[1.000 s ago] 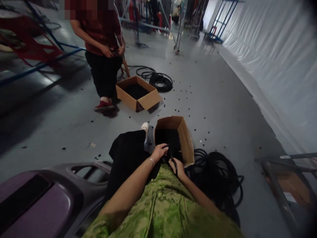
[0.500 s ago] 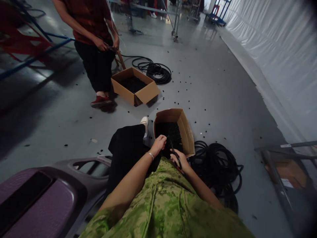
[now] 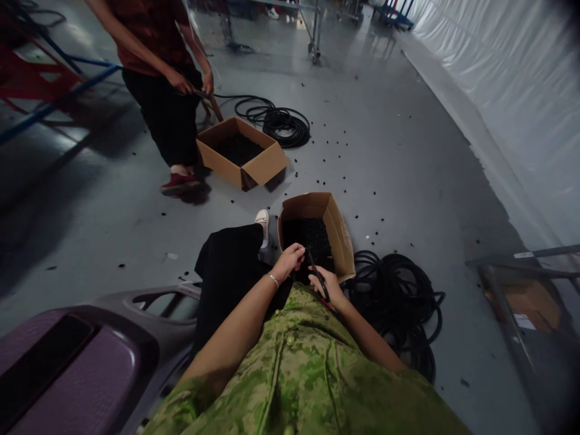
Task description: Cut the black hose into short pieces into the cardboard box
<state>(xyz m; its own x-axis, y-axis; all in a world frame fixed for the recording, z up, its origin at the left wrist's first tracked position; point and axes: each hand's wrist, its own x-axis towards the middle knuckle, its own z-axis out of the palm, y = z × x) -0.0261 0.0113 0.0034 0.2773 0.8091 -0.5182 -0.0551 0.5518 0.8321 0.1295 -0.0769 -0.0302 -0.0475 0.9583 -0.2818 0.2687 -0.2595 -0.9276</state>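
In front of my body, my right hand is closed on a pair of dark scissors, whose blades point up and away from me. My left hand is closed in a pinch beside the blade tips. Something small and dark seems to be at its fingertips, too little to make out against the black behind. Both hands are over the near edge of an open cardboard box, which holds a mass of small black pieces. Right of the box lies a tangled coil of black hose.
A co-worker stands at the upper left, hands together, by a second cardboard box of black pieces. Another hose coil lies behind it. Black bits dot the floor. A purple-grey plastic stool is at lower left, a metal frame at right.
The whole view has shifted slightly, with the boxes now a little higher in the picture. The scissors' blades look closer together; both hands keep nearly the same place over the box.
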